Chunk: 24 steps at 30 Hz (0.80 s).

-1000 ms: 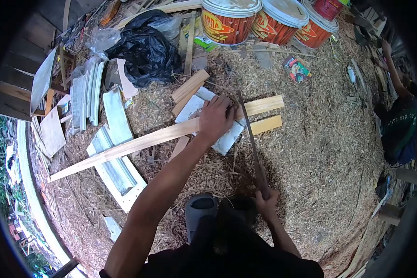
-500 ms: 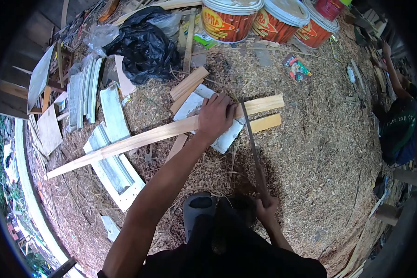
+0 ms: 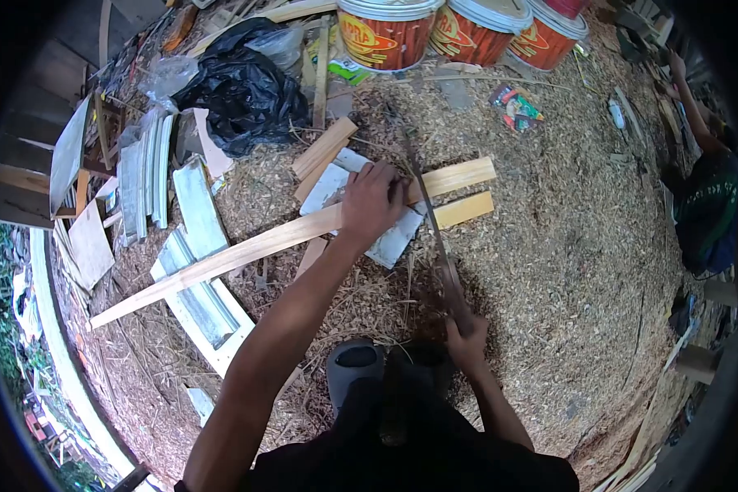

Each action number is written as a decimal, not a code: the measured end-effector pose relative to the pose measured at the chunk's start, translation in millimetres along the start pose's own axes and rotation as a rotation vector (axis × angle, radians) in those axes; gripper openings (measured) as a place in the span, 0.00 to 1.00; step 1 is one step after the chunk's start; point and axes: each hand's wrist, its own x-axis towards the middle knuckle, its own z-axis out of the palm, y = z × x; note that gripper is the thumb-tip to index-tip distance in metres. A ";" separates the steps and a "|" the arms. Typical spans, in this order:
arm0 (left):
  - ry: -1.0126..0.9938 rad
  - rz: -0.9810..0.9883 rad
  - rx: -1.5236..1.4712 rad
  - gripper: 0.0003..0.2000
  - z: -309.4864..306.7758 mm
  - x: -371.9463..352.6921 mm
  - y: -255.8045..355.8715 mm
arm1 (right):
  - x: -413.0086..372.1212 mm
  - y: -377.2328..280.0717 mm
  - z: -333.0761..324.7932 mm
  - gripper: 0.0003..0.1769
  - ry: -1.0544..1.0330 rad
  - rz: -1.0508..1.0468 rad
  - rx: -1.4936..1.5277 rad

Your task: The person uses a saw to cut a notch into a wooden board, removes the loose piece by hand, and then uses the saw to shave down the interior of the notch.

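Observation:
A long, pale wooden plank (image 3: 230, 257) lies slantwise across a white board (image 3: 394, 243), its narrow end reaching far to the left. My left hand (image 3: 373, 199) presses down on it, fingers curled over its far edge. My right hand (image 3: 468, 344) is closed round the handle of a handsaw (image 3: 439, 246). The saw's blade crosses the plank just right of my left fingers, and its tip extends past the far edge. Below the plank's right end is a shorter yellowish wood piece (image 3: 465, 211). Stacked wood blocks (image 3: 325, 151) sit beyond my left hand.
Wood shavings (image 3: 566, 271) cover the ground. White moulded panels (image 3: 197, 283) lie at the left under the plank. A black plastic bag (image 3: 250, 98) and several paint buckets (image 3: 389, 41) stand at the back. Another person (image 3: 705, 197) crouches at the far right.
My right hand has pushed the saw forward, so more of the blade shows beyond the plank. My left hand keeps its place on the plank. The view has shifted slightly.

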 end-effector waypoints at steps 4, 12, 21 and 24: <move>0.003 -0.005 -0.035 0.06 -1.2 -2.9 0.3 | -19.7 9.9 -20.5 0.09 -0.022 0.038 -0.039; -0.048 -0.024 0.037 0.06 -1.0 -0.1 2.0 | 75.7 -60.4 28.9 0.13 -0.020 -0.060 0.105; 0.016 -0.003 -0.034 0.07 1.6 -6.5 -1.7 | -31.4 -11.6 -16.3 0.11 0.048 -0.006 -0.055; -0.011 -0.010 -0.042 0.07 -0.2 -0.8 -0.7 | 30.5 -11.3 8.1 0.12 -0.008 0.011 -0.040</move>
